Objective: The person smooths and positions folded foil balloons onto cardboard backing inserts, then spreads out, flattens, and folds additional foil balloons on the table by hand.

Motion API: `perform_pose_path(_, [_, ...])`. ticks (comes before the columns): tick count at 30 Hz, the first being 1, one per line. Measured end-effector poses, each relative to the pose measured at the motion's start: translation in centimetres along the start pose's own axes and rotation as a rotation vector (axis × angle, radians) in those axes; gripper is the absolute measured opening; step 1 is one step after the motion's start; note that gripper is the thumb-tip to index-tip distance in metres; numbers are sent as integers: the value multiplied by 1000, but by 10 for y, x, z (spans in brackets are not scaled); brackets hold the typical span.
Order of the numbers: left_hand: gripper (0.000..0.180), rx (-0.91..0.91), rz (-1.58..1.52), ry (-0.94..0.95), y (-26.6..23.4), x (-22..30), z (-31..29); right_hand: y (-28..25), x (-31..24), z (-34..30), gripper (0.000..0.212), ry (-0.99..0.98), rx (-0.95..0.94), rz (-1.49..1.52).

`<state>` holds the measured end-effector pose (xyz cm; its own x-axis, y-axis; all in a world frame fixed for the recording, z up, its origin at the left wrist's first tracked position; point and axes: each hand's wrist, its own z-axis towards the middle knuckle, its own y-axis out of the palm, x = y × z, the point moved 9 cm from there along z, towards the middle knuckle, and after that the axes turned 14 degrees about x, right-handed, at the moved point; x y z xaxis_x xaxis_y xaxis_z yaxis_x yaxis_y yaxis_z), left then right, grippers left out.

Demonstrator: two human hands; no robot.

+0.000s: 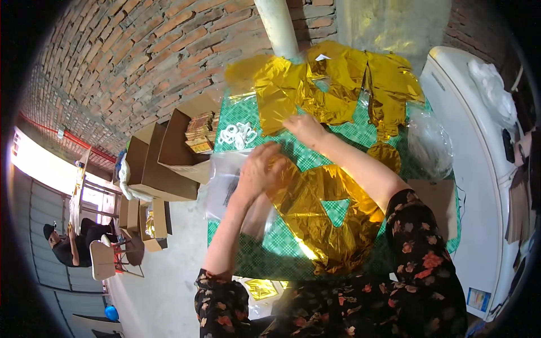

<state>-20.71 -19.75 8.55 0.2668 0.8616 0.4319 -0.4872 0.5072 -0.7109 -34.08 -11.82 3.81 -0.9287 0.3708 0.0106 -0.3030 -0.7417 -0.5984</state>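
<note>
The left hand [258,169] covered part of the gold foil balloon [324,217]; the pale pipe [277,25] was cut off at the top edge.

A red brick wall [141,50] rises behind open cardboard boxes [163,163]; pale concrete floor [169,270] below, white appliance [479,186] at right, daylight at left.

We see bright daylight from a blown-out opening [34,163] at far left, hard glare on the gold foil [321,214], heavy fisheye bend with black vignette corners, soft blur near the rim, centre sharp
</note>
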Motion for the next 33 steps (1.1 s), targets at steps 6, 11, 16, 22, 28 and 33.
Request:
perform_pose_path(6, [40,34,-24,-154,26,-47,50,6,33,6,13,324,-23,75])
perform_pose_path(11, [42,71,89,-93,52,-62,57,0,43,14,29,399,61,101])
perform_pose_path(16, [40,88,287,-66,67,-69,56,3,46,16,27,444,59,120])
perform_pose_path(22, [31,252,201,20,66,-69,56,11,81,16,12,603,65,201])
perform_pose_path(28, [18,261,186,-128,60,-81,56,-12,86,26,23,835,17,181])
perform_pose_path(33, [16,295,162,-123,60,-83,54,-22,75,29,16,667,128,323])
